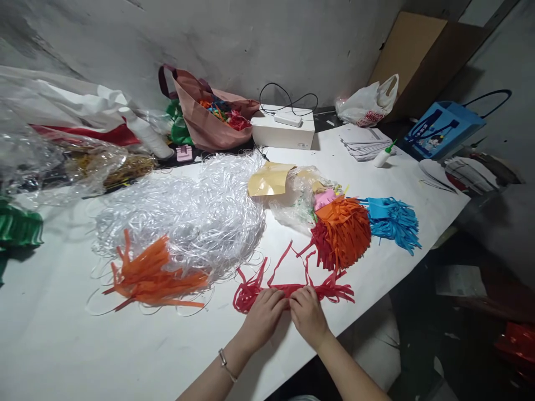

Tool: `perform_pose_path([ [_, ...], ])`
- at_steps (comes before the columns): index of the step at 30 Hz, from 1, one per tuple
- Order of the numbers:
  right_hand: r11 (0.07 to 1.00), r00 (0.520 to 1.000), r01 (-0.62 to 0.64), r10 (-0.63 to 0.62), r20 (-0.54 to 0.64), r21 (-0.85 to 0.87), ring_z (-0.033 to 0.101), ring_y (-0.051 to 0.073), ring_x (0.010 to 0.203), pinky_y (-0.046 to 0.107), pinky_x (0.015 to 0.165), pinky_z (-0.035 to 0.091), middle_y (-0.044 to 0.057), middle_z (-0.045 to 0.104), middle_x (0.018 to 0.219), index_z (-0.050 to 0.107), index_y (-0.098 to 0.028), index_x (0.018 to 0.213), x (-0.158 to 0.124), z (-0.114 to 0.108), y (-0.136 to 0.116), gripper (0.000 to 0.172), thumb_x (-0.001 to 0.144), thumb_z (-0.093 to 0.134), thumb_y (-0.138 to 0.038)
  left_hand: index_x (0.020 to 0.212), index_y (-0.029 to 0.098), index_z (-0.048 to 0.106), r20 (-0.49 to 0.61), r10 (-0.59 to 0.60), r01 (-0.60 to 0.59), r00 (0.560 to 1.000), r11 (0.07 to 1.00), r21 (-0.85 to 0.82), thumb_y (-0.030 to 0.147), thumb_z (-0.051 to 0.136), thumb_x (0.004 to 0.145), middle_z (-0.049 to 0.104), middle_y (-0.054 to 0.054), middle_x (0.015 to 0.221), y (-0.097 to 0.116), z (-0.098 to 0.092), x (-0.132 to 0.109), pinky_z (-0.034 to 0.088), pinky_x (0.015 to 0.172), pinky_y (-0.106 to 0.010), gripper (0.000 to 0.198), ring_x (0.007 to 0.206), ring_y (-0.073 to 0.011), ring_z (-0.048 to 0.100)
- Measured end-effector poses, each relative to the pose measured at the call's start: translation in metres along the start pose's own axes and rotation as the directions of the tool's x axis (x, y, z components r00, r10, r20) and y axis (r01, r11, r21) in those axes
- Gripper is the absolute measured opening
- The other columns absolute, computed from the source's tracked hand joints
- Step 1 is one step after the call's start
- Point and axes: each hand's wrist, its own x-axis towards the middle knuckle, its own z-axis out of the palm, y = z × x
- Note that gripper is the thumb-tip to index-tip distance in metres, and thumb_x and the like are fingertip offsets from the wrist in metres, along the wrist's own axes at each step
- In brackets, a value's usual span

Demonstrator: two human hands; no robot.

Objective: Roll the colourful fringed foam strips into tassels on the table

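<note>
Crossing white table (62,345), red fringe (332,291), grey wall (292,44)

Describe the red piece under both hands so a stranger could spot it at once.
On the white table, at the near edge before the heap of clear plastic strands, the left hand and right hand hold a red fringed strip. Unlike the orange bundle to its left and the stacked orange pile behind, it lies stretched out flat.

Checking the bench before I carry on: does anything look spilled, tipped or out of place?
The small green-capped bottle lies on its side beside the paper stack. Stray loops from the clear strand heap spread over the table. No spill visible.
</note>
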Motion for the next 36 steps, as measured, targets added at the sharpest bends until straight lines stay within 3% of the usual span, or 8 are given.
perform_pose_path([
  [9, 0.991, 0.998, -0.059, 0.060, 0.011, -0.120, 0.057, 0.023, 0.097, 0.044, 0.100, 0.035, 0.006, 0.063, 0.098, 0.060, -0.022, 0.110, -0.005, 0.004, -0.004, 0.020, 0.090, 0.058, -0.023, 0.098, 0.021, 0.065, 0.005, -0.108, 0.107, 0.994, 0.994, 0.027, 0.010, 0.044, 0.092, 0.069, -0.006, 0.099, -0.009, 0.014, -0.009, 0.039, 0.085, -0.040, 0.024, 0.090, -0.0210, 0.056],
  [13, 0.988, 0.997, -0.082, 0.081, -0.012, -0.128, 0.057, 0.020, 0.088, 0.042, 0.097, 0.036, 0.004, 0.063, 0.088, 0.063, -0.022, 0.098, -0.008, 0.003, 0.008, 0.014, 0.092, 0.053, -0.015, 0.101, 0.021, 0.065, -0.011, -0.122, 0.122, 0.992, 0.992, 0.015, 0.006, 0.044, 0.090, 0.070, -0.006, 0.101, -0.013, 0.011, -0.013, 0.037, 0.087, -0.041, 0.028, 0.092, -0.0212, 0.057],
  [17, 0.988, 0.993, -0.115, 0.111, -0.044, -0.099, 0.057, 0.020, 0.092, 0.043, 0.099, 0.035, 0.004, 0.064, 0.092, 0.065, -0.024, 0.102, -0.016, -0.006, 0.019, 0.014, 0.092, 0.057, -0.018, 0.098, 0.021, 0.066, -0.001, -0.168, 0.168, 0.986, 0.985, 0.028, 0.011, 0.045, 0.092, 0.071, -0.006, 0.099, -0.010, 0.004, -0.009, 0.037, 0.086, -0.042, 0.024, 0.092, -0.0221, 0.059],
  [22, 0.974, 0.978, -0.201, 0.193, -0.078, -0.102, 0.056, 0.021, 0.090, 0.043, 0.097, 0.035, 0.003, 0.063, 0.090, 0.065, -0.024, 0.093, -0.012, -0.011, 0.016, 0.008, 0.092, 0.057, -0.021, 0.084, 0.020, 0.066, 0.036, -0.326, 0.320, 0.945, 0.940, 0.120, 0.024, 0.042, 0.097, 0.070, -0.007, 0.092, -0.006, -0.002, 0.005, 0.039, 0.081, -0.041, 0.028, 0.087, -0.0228, 0.061],
  [27, 0.947, 0.931, -0.315, 0.296, -0.212, -0.060, 0.053, 0.022, 0.077, 0.043, 0.086, 0.039, 0.004, 0.059, 0.075, 0.059, -0.023, 0.076, 0.004, -0.006, 0.014, 0.025, 0.098, 0.046, -0.024, 0.078, 0.019, 0.065, 0.043, -0.427, 0.411, 0.903, 0.890, 0.199, 0.026, 0.040, 0.096, 0.070, -0.008, 0.087, -0.006, -0.002, 0.019, 0.039, 0.077, -0.040, 0.032, 0.083, -0.0246, 0.062],
  [31, 0.921, 0.918, -0.368, 0.338, -0.206, -0.130, 0.053, 0.025, 0.078, 0.047, 0.084, 0.039, 0.005, 0.059, 0.073, 0.056, -0.023, 0.071, 0.009, -0.003, 0.016, 0.024, 0.095, 0.052, -0.026, 0.079, 0.018, 0.066, 0.046, -0.469, 0.446, 0.882, 0.863, 0.237, 0.027, 0.041, 0.095, 0.070, -0.009, 0.086, -0.005, -0.002, 0.025, 0.039, 0.078, -0.042, 0.031, 0.086, -0.0270, 0.062],
  [34, 0.891, 0.891, -0.430, 0.393, -0.229, -0.145, 0.056, 0.026, 0.086, 0.049, 0.090, 0.037, 0.006, 0.062, 0.083, 0.059, -0.021, 0.081, 0.009, -0.007, 0.013, 0.012, 0.092, 0.055, -0.019, 0.080, 0.017, 0.066, 0.065, -0.475, 0.447, 0.878, 0.861, 0.242, 0.026, 0.041, 0.094, 0.071, -0.009, 0.087, -0.005, -0.002, 0.028, 0.039, 0.078, -0.042, 0.030, 0.087, -0.0277, 0.063],
  [36, 0.909, 0.902, -0.395, 0.357, -0.241, -0.131, 0.056, 0.026, 0.095, 0.052, 0.097, 0.033, 0.008, 0.064, 0.094, 0.062, -0.021, 0.093, 0.010, -0.010, 0.008, 0.011, 0.092, 0.053, -0.014, 0.079, 0.017, 0.067, 0.077, -0.474, 0.445, 0.877, 0.863, 0.239, 0.026, 0.043, 0.093, 0.071, -0.009, 0.087, -0.006, -0.003, 0.030, 0.039, 0.077, -0.043, 0.029, 0.086, -0.0284, 0.063],
])
